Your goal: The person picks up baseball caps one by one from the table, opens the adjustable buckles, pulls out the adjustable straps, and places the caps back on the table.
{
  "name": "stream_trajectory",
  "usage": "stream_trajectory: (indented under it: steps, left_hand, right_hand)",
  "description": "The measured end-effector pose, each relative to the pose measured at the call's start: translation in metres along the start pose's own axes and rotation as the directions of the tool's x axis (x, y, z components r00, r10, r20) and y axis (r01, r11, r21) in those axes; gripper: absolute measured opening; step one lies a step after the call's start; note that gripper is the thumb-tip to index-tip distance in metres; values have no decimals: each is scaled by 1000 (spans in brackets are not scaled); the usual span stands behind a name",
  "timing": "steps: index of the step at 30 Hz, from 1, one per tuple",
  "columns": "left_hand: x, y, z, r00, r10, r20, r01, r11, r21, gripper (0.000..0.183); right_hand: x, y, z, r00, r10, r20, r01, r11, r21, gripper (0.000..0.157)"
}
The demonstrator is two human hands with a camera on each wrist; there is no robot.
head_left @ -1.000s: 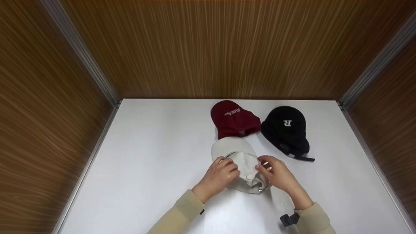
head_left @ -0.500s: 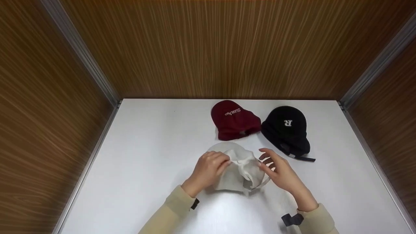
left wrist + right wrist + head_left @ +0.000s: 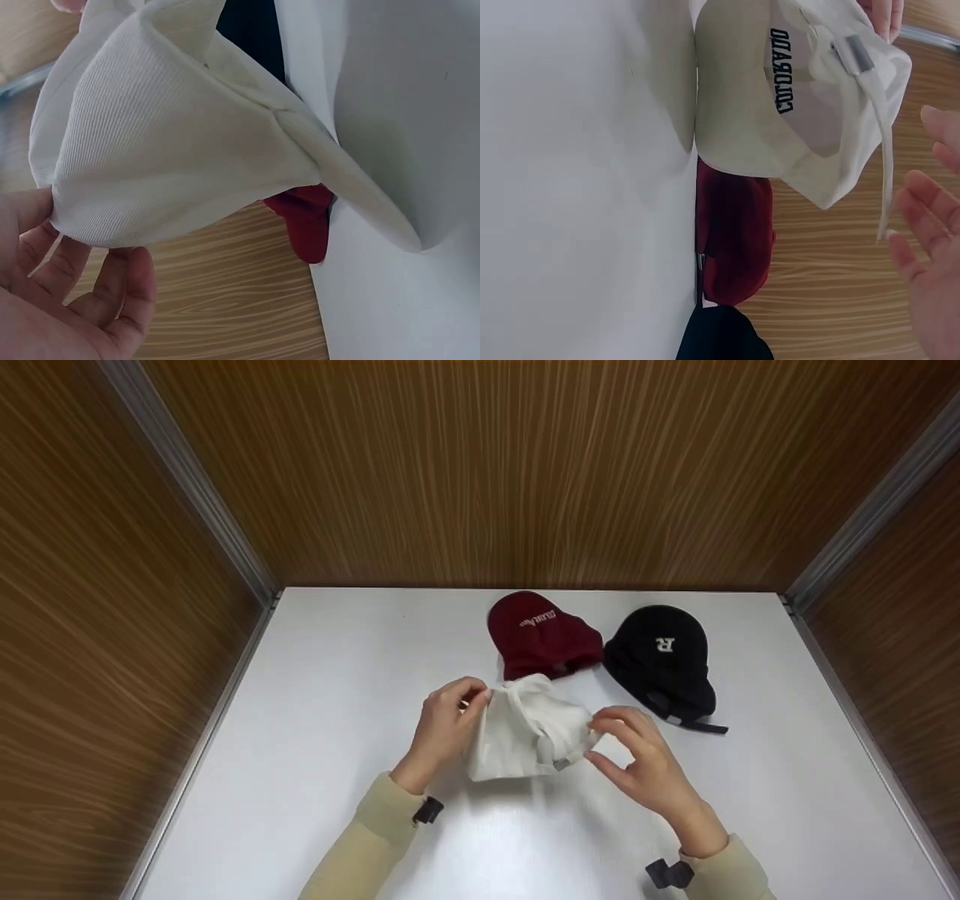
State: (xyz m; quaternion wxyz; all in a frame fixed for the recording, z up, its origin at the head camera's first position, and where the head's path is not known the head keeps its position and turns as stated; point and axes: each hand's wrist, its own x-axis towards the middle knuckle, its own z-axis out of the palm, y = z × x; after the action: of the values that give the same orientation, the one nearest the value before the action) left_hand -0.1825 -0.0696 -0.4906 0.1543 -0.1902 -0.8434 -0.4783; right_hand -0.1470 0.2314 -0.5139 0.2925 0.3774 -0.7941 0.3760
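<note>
An off-white baseball cap (image 3: 510,735) is tipped up in front of me, its crown creased. My left hand (image 3: 446,724) pinches its fabric at the upper left side; the left wrist view has the fingertips at the crown's ribbed edge (image 3: 97,217). My right hand (image 3: 641,757) is by the cap's right side, fingers spread and the thumb apart. In the right wrist view a fingertip is right at the loose end of the cap's back strap (image 3: 885,172), beside its metal buckle (image 3: 853,55). Dark lettering (image 3: 781,71) shows on the cap there.
A dark red cap (image 3: 544,634) lies behind the white one, partly overlapped by it in the head view. Right of it lies a black cap (image 3: 664,660) with a white letter. Wood-patterned panels (image 3: 480,472) enclose the white tabletop (image 3: 337,675) at the back and sides.
My left hand has moved left and farther back, lifting and tipping the white cap, whose brim lay toward the red cap before. My right hand has stayed close to the cap's right side.
</note>
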Motion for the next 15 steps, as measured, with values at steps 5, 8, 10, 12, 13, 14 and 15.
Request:
stream_trajectory:
  steps: [5, 8, 10, 12, 13, 14, 15]
  left_hand:
    - [3, -2, -4, 999, -31, -8, 31, 999, -23, 12]
    - [4, -3, -5, 999, -45, -7, 44, 998, -34, 13]
    - [5, -3, -6, 999, -53, -2, 53, 998, -40, 13]
    - [5, -4, -7, 998, -60, 3, 60, 997, -45, 13]
    - [6, -4, -8, 998, -62, 6, 62, 997, -46, 13]
    - [6, -4, -8, 998, -64, 7, 65, 997, -47, 13]
    - [7, -4, -8, 998, -66, 8, 66, 997, -48, 13]
  right_hand:
    - [4, -4, 6, 995, -103, 3, 103, 993, -50, 29]
    - [5, -4, 9, 992, -123, 34, 125, 989, -85, 28]
    - [5, -3, 12, 989, -131, 64, 138, 984, -112, 25]
    - [4, -1, 15, 986, -139, 95, 152, 978, -141, 27]
    - [4, 1, 16, 983, -144, 110, 160, 974, -157, 29]
    - [4, 2, 18, 981, -150, 125, 171, 970, -173, 32]
    - [4, 3, 19, 978, -158, 138, 182, 965, -189, 35]
